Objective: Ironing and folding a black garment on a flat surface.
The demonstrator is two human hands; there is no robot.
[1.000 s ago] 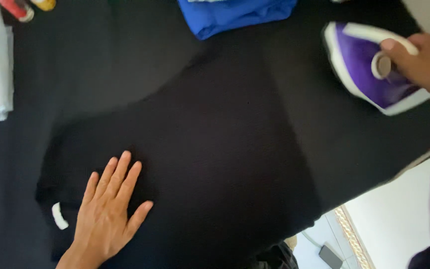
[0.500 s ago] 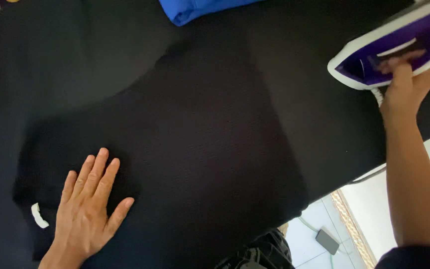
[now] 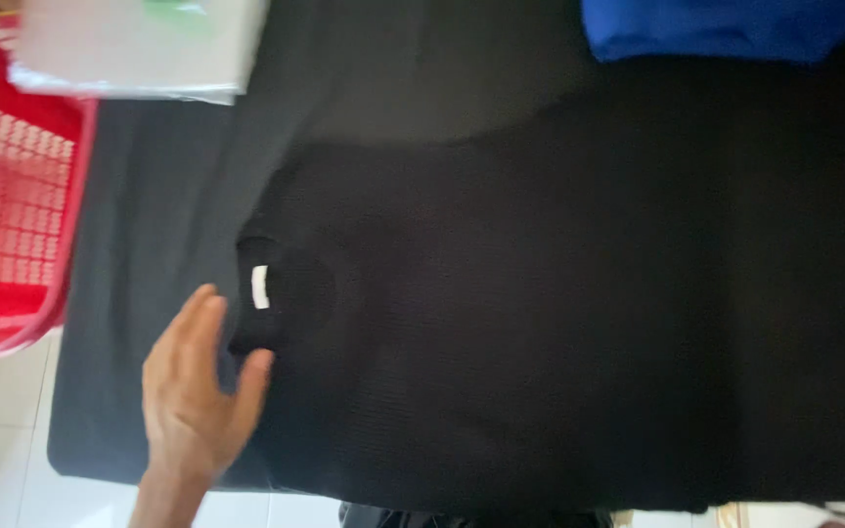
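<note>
A black knitted garment (image 3: 540, 323) lies spread flat on a dark cloth-covered surface (image 3: 149, 225), its collar with a small white label (image 3: 260, 286) pointing left. My left hand (image 3: 198, 391) rests at the collar edge just below the label. The fingers are loosely together, the thumb lies on the black fabric, and nothing is clearly pinched. The frame is blurred. My right hand is out of view.
A red plastic basket (image 3: 12, 215) stands at the left edge. Beside it at the top lies a folded white cloth (image 3: 139, 49). A blue garment (image 3: 726, 29) lies at the top right. Pale floor tiles (image 3: 2, 430) show at lower left.
The view has swung left, so the purple iron and my right hand have left the picture. My left hand has shifted from flat on the garment to its collar edge.
</note>
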